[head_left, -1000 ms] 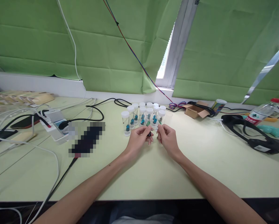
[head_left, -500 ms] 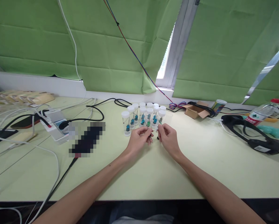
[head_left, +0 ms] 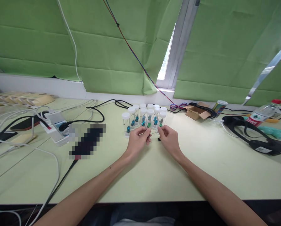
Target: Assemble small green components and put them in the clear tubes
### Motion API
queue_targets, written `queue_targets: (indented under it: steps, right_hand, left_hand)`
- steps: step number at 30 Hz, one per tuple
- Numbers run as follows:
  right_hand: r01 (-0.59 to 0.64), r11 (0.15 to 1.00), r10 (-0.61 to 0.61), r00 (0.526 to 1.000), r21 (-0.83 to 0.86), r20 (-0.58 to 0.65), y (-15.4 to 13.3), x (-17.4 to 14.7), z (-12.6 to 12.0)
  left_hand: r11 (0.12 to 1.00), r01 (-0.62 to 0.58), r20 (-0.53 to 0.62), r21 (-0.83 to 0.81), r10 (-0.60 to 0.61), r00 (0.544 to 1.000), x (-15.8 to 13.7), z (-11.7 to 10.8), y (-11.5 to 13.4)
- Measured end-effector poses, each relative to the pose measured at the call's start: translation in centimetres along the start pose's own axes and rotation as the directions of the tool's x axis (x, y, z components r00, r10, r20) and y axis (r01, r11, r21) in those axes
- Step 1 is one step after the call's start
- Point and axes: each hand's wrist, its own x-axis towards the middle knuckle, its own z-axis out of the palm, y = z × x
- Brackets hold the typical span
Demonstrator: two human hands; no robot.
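Note:
My left hand (head_left: 138, 140) is closed in a pinch near the front of a cluster of tubes. A thin, wire-like piece seems to poke up from its fingertips, too small to name. Opposite it, my right hand (head_left: 170, 140) is also pinched closed, and its fingers hide whatever they hold. A small black round piece (head_left: 159, 139) lies on the table beside the right fingertips. Just beyond both hands stand several clear capped tubes (head_left: 126, 124), upright with white lids. Inside them are small teal pieces (head_left: 128, 129) or green pieces (head_left: 149, 125) with thin wires.
A power strip (head_left: 54, 125), cables and a phone (head_left: 25, 122) lie at the left. Behind the tubes runs a black cable (head_left: 104, 116). To the right are an open cardboard box (head_left: 197, 112), a can (head_left: 220, 108), a plastic bottle (head_left: 264, 113) and a black headset (head_left: 251, 138).
My left hand has shifted slightly left, so the gap between the fingertips is a little wider. The thin piece above the left fingers shows more plainly. The tubes stay put.

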Motion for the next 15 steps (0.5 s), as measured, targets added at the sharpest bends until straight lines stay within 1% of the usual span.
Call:
queue_targets:
  steps: [4,6,10,15]
  right_hand:
    - [-0.010,0.992,0.027,0.991,-0.128,0.132,0.9,0.1,0.3]
    - [-0.006,0.985,0.036,0.983,-0.171,0.178,1.4,0.1,0.4]
    - [0.012,0.973,0.039,0.976,-0.231,0.215,2.2,0.1,0.6]
    - [0.040,0.944,0.052,0.962,-0.327,0.267,2.1,0.0,0.4]
  left_hand:
    - [0.999,-0.020,0.034,0.028,0.019,0.999,-0.1,0.1,-0.1]
    - [0.999,-0.032,0.057,0.041,0.030,0.998,-0.1,0.0,-0.3]
    - [0.995,-0.062,0.107,0.075,0.053,0.993,-0.2,0.0,-0.4]
    - [0.988,-0.069,0.133,0.139,0.051,0.990,-0.3,0.1,-0.5]
